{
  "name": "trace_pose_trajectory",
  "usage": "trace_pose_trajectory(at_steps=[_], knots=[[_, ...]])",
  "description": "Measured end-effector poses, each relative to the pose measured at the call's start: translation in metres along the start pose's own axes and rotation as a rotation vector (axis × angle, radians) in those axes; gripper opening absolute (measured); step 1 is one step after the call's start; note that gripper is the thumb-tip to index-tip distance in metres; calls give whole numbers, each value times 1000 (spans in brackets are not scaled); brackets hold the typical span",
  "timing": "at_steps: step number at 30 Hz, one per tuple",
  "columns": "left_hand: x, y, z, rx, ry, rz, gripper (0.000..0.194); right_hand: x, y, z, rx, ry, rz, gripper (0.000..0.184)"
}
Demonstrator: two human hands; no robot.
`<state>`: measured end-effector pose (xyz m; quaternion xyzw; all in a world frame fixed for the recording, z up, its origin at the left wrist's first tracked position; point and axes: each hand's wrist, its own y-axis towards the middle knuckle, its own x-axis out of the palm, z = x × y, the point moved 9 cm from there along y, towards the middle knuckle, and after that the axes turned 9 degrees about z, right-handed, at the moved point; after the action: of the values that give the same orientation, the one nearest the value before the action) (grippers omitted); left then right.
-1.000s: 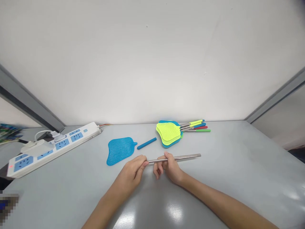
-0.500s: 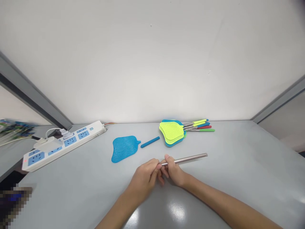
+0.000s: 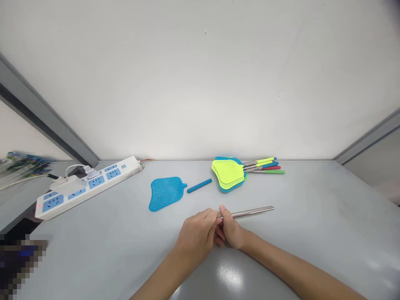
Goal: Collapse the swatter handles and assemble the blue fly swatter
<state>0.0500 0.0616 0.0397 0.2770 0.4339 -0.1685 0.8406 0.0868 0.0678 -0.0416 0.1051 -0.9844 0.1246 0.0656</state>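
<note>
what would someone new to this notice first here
Probably the pile of fly swatters near the wall, bright yellow on top, with colourful handles pointing right. Left of it lie a blue swatter head and a blue stick. Nearer the camera, the left hand and right hand hold a metal rod.

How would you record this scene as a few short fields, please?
Left hand: gripping the metal rod near its left end
Right hand: holding it farther right
Blue swatter head: lying left of the blue handle
Swatter pile: yellow mesh head on top, handles pointing right
Power strip: at left, white plugs inserted
</note>
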Motion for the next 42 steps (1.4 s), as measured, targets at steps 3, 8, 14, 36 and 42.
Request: trace_pose_trajectory(at_steps=[3,8,14,36,42], knots=[[-1,1,5,39,59,9,23,-3,1,9,40,-24,14,66],[-2,3,9,57,71,0,23,-4,2,15,68,-38,20,67],[-2,3,9,56,54,-9,23,-2,4,13,66,-33,4,68],[7,-6,-20,-218,-381,-1,34,-23,4,-28,-169,443,190,41],[8,-3,-20,-249,-449,-17,36,-24,8,-29,-172,476,172,39]])
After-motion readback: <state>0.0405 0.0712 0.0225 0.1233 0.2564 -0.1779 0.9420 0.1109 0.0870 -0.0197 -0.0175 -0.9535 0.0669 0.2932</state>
